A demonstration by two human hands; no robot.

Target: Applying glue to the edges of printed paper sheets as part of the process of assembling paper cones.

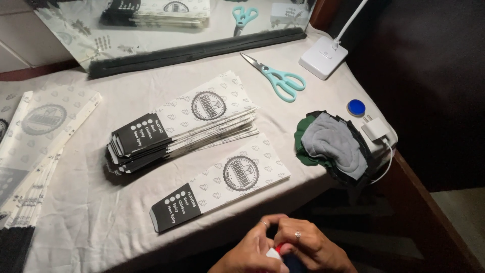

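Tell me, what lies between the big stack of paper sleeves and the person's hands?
In the head view, a single flat paper sleeve lies alone on the tablecloth between the stack and both hands.

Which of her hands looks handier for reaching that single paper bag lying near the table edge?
Probably the left hand. Both hands are clasped around a small red and white object at the bottom, but the single paper bag lies up and to the left, nearer the left hand than the right hand.
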